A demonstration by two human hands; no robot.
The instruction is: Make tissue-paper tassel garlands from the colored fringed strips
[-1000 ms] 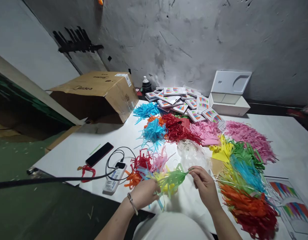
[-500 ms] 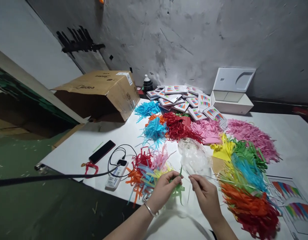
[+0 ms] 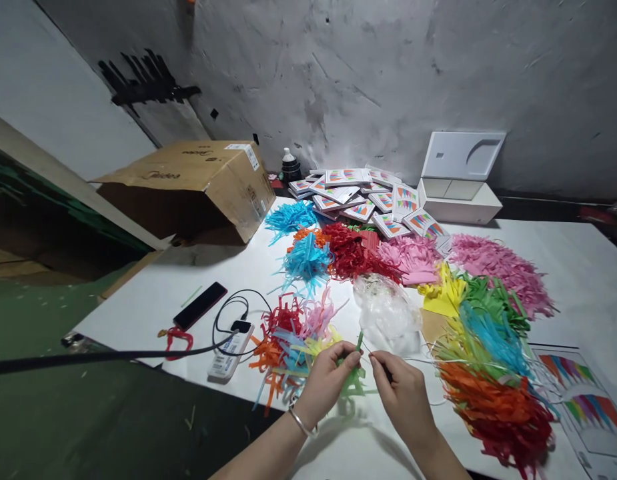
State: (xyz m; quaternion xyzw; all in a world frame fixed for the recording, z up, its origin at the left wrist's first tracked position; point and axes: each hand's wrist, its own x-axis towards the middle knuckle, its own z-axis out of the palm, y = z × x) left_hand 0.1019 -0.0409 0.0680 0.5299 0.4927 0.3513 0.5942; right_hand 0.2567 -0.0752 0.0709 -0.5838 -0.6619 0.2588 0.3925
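Note:
My left hand (image 3: 333, 377) is closed in a pinch on a green paper tassel (image 3: 357, 383), whose rolled top sticks up between thumb and forefinger and whose strips hang below. Close beside it, my right hand (image 3: 401, 387) is closed with thumb and forefinger together on a thin white string (image 3: 431, 361). A fine end shows between the two hands, near the tassel's top; whether it passes through the tassel I cannot tell. The string runs right, over a pile of orange and red tassels (image 3: 498, 400). Mixed-colour tassels (image 3: 283, 340) lie left of my left hand.
A crumpled clear plastic bag (image 3: 388, 317) lies beyond my hands. Behind it are red tassels (image 3: 351, 250), pink tassels (image 3: 493, 270) and a heap of printed packs (image 3: 348, 177). At left are a cardboard box (image 3: 228, 193), a phone (image 3: 201, 305) and a cabled white device (image 3: 231, 357).
My right hand has come nearer my left hand, narrowing the gap between the fingertips. The green tassel stays in my left hand. The whole view has shifted slightly.

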